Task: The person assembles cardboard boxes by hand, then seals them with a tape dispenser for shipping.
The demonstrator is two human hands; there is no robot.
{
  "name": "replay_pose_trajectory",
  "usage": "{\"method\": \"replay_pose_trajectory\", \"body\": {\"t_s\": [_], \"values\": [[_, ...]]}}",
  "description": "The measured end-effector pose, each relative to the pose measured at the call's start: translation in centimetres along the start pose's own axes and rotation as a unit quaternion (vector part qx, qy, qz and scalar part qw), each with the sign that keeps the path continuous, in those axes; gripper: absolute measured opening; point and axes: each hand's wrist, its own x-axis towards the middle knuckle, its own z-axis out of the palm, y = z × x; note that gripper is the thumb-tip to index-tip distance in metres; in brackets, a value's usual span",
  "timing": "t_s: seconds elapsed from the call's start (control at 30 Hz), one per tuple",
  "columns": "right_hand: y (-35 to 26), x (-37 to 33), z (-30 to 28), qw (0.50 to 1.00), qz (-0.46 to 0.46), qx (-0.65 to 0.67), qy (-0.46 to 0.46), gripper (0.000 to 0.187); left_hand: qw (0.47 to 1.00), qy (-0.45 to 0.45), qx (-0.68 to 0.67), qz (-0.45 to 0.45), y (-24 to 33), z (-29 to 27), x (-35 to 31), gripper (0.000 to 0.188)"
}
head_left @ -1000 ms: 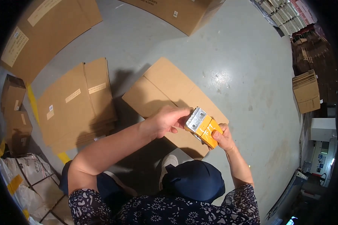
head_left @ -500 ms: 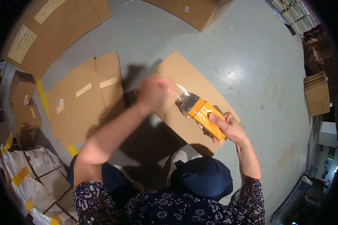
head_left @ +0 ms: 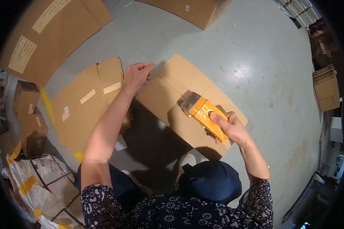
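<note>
My right hand (head_left: 232, 129) is wrapped round an orange tape dispenser (head_left: 209, 116), thumb on top. Its body is glossy, and a grey metal head (head_left: 192, 102) points up and to the left. The dispenser is over a brown cardboard carton (head_left: 176, 116) on the floor in front of me. My left hand (head_left: 138, 78) is in a pinch near the carton's upper left edge. A tiny pale speck shows at its fingertips, but I cannot make out what they hold.
Flattened cardboard (head_left: 78, 108) lies at the left, with a larger cardboard piece (head_left: 70, 36) beyond it. A carton (head_left: 197, 13) stands at the far side. White wrapped goods with yellow tape (head_left: 46, 179) are at the lower left, stacked cardboard (head_left: 325, 89) at the right.
A clear strip stretched between my left hand and the dispenser half a second ago; it no longer shows. My left hand has moved left and up, while the right stays nearly still.
</note>
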Motion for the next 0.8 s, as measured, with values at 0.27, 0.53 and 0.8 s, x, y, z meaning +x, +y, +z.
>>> {"method": "replay_pose_trajectory", "body": {"t_s": [0.27, 0.53, 0.8], "values": [[0.6, -0.1, 0.3, 0.999, -0.012, 0.034, 0.004, 0.053, 0.992, -0.076, -0.084, -0.06, -1.0, 0.5, -0.1, 0.052], [1.1, -0.5, 0.3, 1.0, -0.019, -0.001, 0.02, 0.052, 0.979, -0.063, 0.181, 0.069, -0.6, 1.7, 0.8, 0.069], [-0.7, -2.2, -0.6, 0.996, 0.085, -0.024, -0.014, 0.05, 0.847, -0.054, 0.421, 0.32, 1.3, 4.7, -3.0, 0.053]]}}
